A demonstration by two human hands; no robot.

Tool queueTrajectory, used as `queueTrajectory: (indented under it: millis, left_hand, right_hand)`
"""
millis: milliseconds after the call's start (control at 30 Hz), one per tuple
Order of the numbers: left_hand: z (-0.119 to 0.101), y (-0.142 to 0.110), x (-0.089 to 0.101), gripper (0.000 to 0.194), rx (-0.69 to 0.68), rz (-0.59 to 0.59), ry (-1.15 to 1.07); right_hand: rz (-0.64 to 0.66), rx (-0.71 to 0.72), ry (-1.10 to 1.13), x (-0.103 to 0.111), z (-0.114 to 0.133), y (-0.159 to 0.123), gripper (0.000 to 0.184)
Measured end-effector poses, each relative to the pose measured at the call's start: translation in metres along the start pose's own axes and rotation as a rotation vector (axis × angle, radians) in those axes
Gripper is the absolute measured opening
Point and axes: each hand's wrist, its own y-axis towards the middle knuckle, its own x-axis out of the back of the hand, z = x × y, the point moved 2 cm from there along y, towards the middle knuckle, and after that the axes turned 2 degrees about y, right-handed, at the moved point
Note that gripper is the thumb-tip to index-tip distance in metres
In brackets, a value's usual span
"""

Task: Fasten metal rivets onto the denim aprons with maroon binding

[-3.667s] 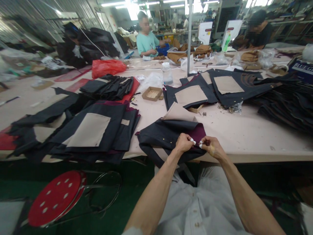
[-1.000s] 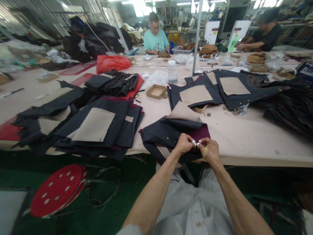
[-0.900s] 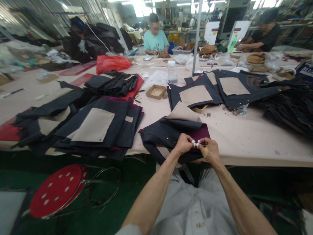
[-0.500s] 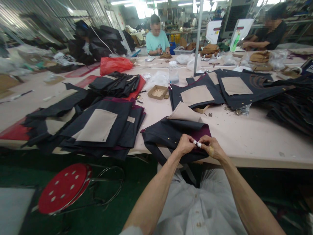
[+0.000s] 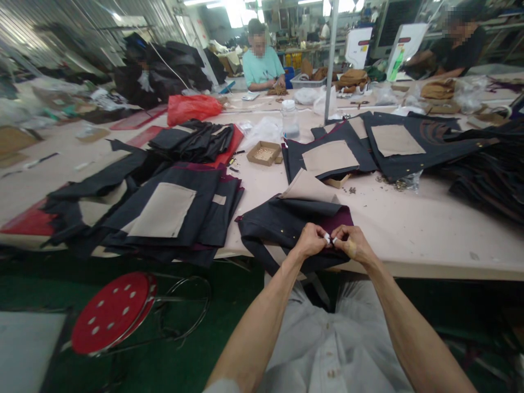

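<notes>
The dark fabric panel [image 5: 264,219] is lying bunched on the near edge of the table [image 5: 413,243], under and just beyond your hands, with its lower part drooping over the edge toward your lap. Its maroon reverse [image 5: 339,219] is showing right beyond your fingers, its beige patch [image 5: 308,188] is standing folded up farther off, and small brass-coloured studs [image 5: 281,231] are sitting on the dark face, left of your left hand [image 5: 310,240].

Your left hand is pinching the panel's edge between thumb and forefinger, the other fingers bending in toward the palm. Your right hand [image 5: 352,243] is pinching from the opposite side, its thumb and forefinger forming a small loop. White coverings [image 5: 327,238] are wrapping fingertips on both hands, and the two sets of tips are nearly meeting. Whether you are also gripping a small fitting there, you cannot tell from this view.

To your left, a stack of dark panels [image 5: 202,199] is lying near; beyond, a cardboard tray [image 5: 261,161] is holding small parts.
</notes>
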Motion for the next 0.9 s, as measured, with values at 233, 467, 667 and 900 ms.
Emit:
queueTrajectory:
  millis: [233,467,667,900]
  left_hand:
    - [0.001,0.001,0.001,0.018,0.025,0.035,-0.171]
    - [-0.001,0.004,-0.006,0.018,0.068,-0.018,-0.394]
    - [-0.005,0.005,-0.011,0.019,0.077,-0.019,-0.386]
    - [-0.001,0.005,-0.006,0.022,0.047,0.015,-0.236]
  right_hand:
    - [0.026,-0.078,0.130,0.002,-0.001,0.000,0.011]
    - [0.075,-0.134,0.325,0.002,-0.004,0.002,0.024]
    - [0.095,-0.147,0.321,0.004,-0.012,0.007,0.025]
    - [0.202,-0.176,0.273,0.012,-0.004,0.009,0.018]
